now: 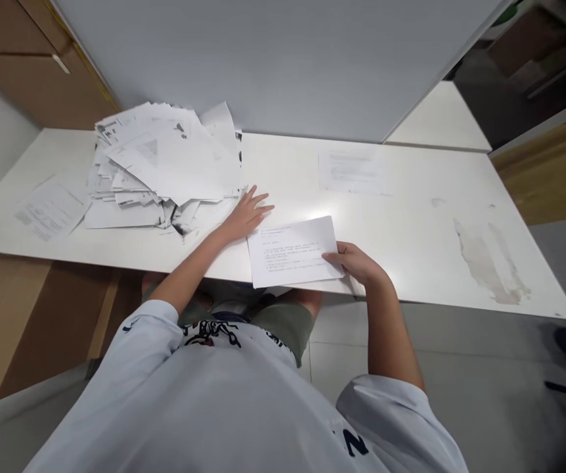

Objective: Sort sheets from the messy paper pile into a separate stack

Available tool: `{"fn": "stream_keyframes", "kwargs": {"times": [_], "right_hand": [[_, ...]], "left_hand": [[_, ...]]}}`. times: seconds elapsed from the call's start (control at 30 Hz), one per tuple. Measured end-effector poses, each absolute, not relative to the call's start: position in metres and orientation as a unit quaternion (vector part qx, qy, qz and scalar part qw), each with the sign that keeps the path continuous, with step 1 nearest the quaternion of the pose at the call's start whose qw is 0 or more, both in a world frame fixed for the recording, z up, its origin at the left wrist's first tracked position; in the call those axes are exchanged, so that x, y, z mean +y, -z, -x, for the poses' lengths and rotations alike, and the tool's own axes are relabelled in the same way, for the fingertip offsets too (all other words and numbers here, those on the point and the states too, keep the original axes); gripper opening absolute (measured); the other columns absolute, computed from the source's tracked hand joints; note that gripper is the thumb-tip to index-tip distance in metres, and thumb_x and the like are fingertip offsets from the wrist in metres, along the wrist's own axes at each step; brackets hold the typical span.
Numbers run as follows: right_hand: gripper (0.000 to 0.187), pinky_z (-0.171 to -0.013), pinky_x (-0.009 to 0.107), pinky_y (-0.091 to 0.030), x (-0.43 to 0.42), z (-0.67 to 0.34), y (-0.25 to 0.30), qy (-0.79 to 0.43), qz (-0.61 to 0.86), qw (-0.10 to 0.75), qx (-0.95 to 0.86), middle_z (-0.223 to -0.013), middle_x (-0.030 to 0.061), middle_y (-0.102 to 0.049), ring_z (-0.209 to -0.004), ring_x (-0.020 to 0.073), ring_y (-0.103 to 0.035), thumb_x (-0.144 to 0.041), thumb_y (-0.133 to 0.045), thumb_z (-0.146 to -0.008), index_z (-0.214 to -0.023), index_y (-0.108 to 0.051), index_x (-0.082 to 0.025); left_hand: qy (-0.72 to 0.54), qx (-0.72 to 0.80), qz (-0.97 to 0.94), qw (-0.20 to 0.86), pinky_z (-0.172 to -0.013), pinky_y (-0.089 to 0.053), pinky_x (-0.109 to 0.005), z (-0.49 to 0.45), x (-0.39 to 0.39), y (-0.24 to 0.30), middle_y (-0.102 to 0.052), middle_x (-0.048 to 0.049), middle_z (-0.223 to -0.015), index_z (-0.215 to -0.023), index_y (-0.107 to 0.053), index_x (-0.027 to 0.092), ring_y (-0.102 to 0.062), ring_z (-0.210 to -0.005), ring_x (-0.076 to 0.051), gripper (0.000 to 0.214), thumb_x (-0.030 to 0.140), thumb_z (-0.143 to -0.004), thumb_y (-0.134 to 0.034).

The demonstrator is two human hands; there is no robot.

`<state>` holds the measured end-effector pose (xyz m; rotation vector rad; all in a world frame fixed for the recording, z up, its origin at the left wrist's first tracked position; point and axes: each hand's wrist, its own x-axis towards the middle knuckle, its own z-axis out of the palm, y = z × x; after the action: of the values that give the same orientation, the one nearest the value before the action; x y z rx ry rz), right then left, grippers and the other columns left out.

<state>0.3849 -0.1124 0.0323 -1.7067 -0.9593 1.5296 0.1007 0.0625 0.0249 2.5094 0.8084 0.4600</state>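
Observation:
A white printed sheet of paper (290,253) is tilted slightly at the front edge of the white table, its lower edge reaching past the tabletop. My right hand (354,261) grips its right side, thumb on top and the other fingers hidden beneath. My left hand (247,215) has its fingers spread over the table, close to the sheet's upper left corner, and holds nothing. Just beyond that hand lies a large untidy pile of papers (189,161), many with print on them.
On the white table (406,223) a printed sheet (349,172) lies flat near the back, and another sheet (52,209) lies at the far left. A grey panel (283,66) rises behind the table. Worn, peeled patches (492,263) mark the right end. Brown cardboard (41,72) stands at the back left.

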Motion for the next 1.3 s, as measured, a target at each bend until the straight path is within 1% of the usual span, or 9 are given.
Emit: {"fn": "stream_keyframes", "kwargs": {"times": [0.17,0.3,0.43,0.67,0.8,0.87,0.97,1.13,1.3], "right_hand": [[0.023,-0.080,0.038,-0.056,-0.115,-0.384,-0.033,-0.577,0.660,0.318,-0.360,-0.098,0.0062,-0.075,-0.094,0.0287,-0.068,-0.033,-0.071,-0.071,-0.092,-0.071,-0.023],[0.024,-0.081,0.040,-0.056,-0.117,-0.382,-0.034,-0.574,0.659,0.322,-0.364,-0.101,0.0065,-0.075,-0.096,0.0290,-0.068,-0.032,-0.069,-0.074,-0.096,-0.070,-0.023],[0.023,-0.080,0.040,-0.056,-0.117,-0.378,-0.036,-0.570,0.663,0.325,-0.361,-0.104,0.0076,-0.074,-0.096,0.0294,-0.068,-0.033,-0.068,-0.075,-0.096,-0.070,-0.022],[0.031,-0.080,0.039,-0.056,-0.125,-0.384,-0.040,-0.544,0.665,0.334,-0.388,-0.098,0.0077,-0.075,-0.095,0.0296,-0.068,-0.038,-0.069,-0.074,-0.099,-0.069,-0.020],[0.033,-0.070,0.040,-0.055,-0.113,-0.429,-0.040,-0.448,0.716,0.416,-0.337,-0.085,0.0083,-0.073,-0.080,0.0289,-0.068,-0.037,-0.070,-0.068,-0.096,-0.068,-0.019],[0.033,-0.067,0.040,-0.053,-0.090,-0.458,-0.043,-0.361,0.756,0.453,-0.306,-0.082,0.0085,-0.071,-0.075,0.0275,-0.066,-0.031,-0.069,-0.066,-0.096,-0.068,-0.017],[0.033,-0.071,0.039,-0.052,-0.035,-0.499,-0.052,-0.258,0.795,0.455,-0.307,-0.086,0.0096,-0.069,-0.078,0.0239,-0.063,-0.015,-0.062,-0.066,-0.098,-0.066,-0.012],[0.038,-0.081,0.040,-0.050,0.050,-0.543,-0.062,-0.231,0.838,0.358,-0.340,-0.106,0.0145,-0.066,-0.088,0.0216,-0.058,-0.007,-0.056,-0.072,-0.110,-0.060,-0.008],[0.047,-0.092,0.044,-0.044,0.083,-0.554,-0.055,-0.190,0.877,0.212,-0.386,-0.123,0.0230,-0.056,-0.108,0.0289,-0.054,-0.011,-0.060,-0.076,-0.122,-0.053,-0.006]], "left_hand": [[-0.198,0.278,-0.908,0.244,-0.125,-0.011,-0.055,-0.101,0.059,-0.025,-0.044,0.0029,-0.150,-0.123,-0.061,0.034,-0.009,-0.152,-0.026,0.030,0.031,-0.101,-0.040],[-0.177,0.270,-0.919,0.228,-0.124,-0.008,-0.057,-0.100,0.054,-0.028,-0.039,0.0026,-0.152,-0.124,-0.060,0.034,-0.005,-0.153,-0.026,0.031,0.030,-0.101,-0.039],[-0.156,0.280,-0.920,0.225,-0.125,-0.007,-0.053,-0.098,0.052,-0.030,-0.033,0.0028,-0.156,-0.129,-0.057,0.033,-0.001,-0.153,-0.024,0.035,0.032,-0.102,-0.034],[-0.195,0.254,-0.913,0.251,-0.126,-0.009,-0.047,-0.090,0.054,-0.030,-0.038,0.0008,-0.155,-0.142,-0.046,0.029,-0.008,-0.152,-0.018,0.048,0.043,-0.104,-0.021],[-0.224,0.253,-0.912,0.234,-0.125,-0.014,-0.051,-0.086,0.054,-0.032,-0.044,-0.0024,-0.152,-0.143,-0.046,0.027,-0.015,-0.151,-0.021,0.051,0.044,-0.103,-0.020],[-0.240,0.241,-0.915,0.219,-0.124,-0.017,-0.052,-0.085,0.053,-0.032,-0.045,-0.0046,-0.151,-0.143,-0.046,0.025,-0.018,-0.151,-0.022,0.051,0.044,-0.103,-0.020],[-0.244,0.215,-0.923,0.204,-0.124,-0.018,-0.052,-0.087,0.052,-0.033,-0.048,-0.0061,-0.149,-0.141,-0.048,0.023,-0.021,-0.150,-0.023,0.053,0.046,-0.103,-0.019],[-0.240,0.223,-0.924,0.197,-0.123,-0.020,-0.054,-0.091,0.053,-0.033,-0.048,-0.0057,-0.149,-0.139,-0.049,0.023,-0.023,-0.149,-0.023,0.050,0.043,-0.103,-0.021],[-0.231,0.241,-0.923,0.189,-0.122,-0.023,-0.054,-0.090,0.055,-0.036,-0.049,-0.0062,-0.148,-0.136,-0.051,0.022,-0.025,-0.149,-0.023,0.048,0.040,-0.102,-0.023]]}}
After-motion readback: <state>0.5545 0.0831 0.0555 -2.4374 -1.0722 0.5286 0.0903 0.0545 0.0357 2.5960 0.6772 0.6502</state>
